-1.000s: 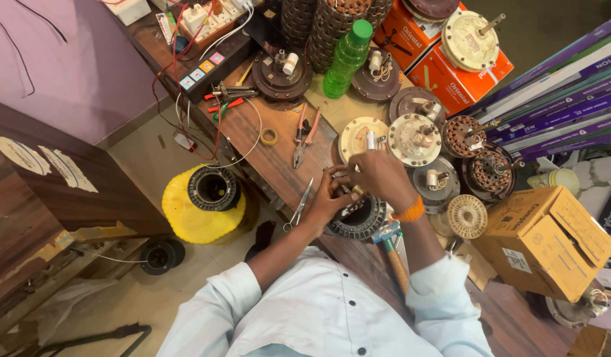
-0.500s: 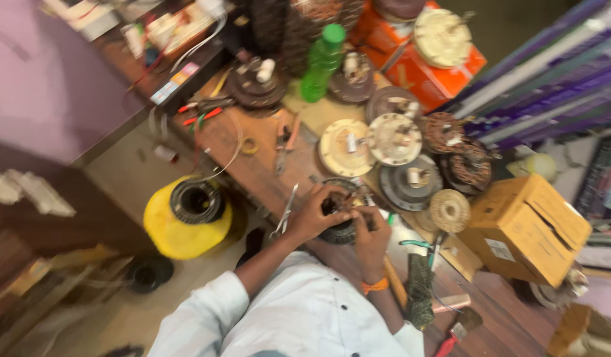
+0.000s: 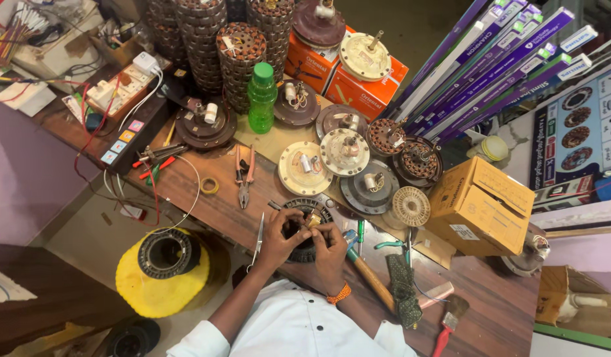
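Observation:
Both my hands work on a dark round motor stator [image 3: 306, 206] lying at the near edge of the wooden workbench [image 3: 213, 205]. My left hand [image 3: 279, 238] grips its left side with the fingers curled over the rim. Over its right side my right hand [image 3: 330, 246], an orange band on the wrist, pinches something small at the winding; what it pinches is too small to tell. Scissors [image 3: 258, 240] lie just left of my left hand. A hammer with a wooden handle [image 3: 371, 277] lies right of my right hand.
Pliers [image 3: 244, 177] and a tape roll [image 3: 209, 186] lie to the left. Several fan motor covers [image 3: 304, 168], a green bottle [image 3: 261, 98], stacked stators [image 3: 242, 56], orange boxes [image 3: 358, 86] and a cardboard box [image 3: 480, 205] crowd the bench. A yellow stool holding a stator [image 3: 163, 268] stands below left.
My right hand has come down from above the stator to its right side, close to my left hand. The view has swung and steadied over the bench.

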Motion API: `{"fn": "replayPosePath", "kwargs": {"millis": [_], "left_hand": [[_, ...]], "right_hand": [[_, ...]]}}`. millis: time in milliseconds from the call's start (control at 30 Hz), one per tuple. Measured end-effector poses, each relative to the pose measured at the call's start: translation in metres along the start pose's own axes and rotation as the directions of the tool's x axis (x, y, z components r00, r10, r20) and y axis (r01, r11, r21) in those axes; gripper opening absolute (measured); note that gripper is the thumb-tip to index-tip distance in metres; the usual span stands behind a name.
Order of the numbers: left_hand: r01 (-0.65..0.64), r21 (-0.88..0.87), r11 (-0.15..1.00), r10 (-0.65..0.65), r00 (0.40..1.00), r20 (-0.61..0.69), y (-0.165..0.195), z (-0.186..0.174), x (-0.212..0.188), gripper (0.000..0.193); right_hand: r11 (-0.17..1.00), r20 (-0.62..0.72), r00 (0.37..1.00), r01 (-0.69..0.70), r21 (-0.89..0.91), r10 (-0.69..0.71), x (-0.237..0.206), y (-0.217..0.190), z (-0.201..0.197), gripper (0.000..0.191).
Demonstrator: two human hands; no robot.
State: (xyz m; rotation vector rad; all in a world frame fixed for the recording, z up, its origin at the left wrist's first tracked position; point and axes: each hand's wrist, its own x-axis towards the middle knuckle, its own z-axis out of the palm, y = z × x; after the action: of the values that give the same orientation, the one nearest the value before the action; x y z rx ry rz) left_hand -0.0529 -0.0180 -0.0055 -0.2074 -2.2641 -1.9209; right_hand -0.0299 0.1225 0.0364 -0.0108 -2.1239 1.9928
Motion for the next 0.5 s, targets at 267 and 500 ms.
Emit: {"fn": "replayPosePath", "kwargs": {"millis": [267, 500], "left_hand": [[0.051, -0.023, 0.998, -0.051, 0.999, 0.012, 0.009, -0.004, -0.002, 0.055], [0.0, 0.015, 1.0, 0.001, 1.0, -0.014, 0.0, -0.004, -0.003, 0.054]], "right_hand": [[0.995, 0.028, 0.999, -0.043, -0.087, 0.045, -0.004, -0.004, -0.003, 0.011], [0.976, 0.052, 0.999, 0.027, -0.218, -0.016, -0.004, 0.015, -0.005, 0.009]]}}
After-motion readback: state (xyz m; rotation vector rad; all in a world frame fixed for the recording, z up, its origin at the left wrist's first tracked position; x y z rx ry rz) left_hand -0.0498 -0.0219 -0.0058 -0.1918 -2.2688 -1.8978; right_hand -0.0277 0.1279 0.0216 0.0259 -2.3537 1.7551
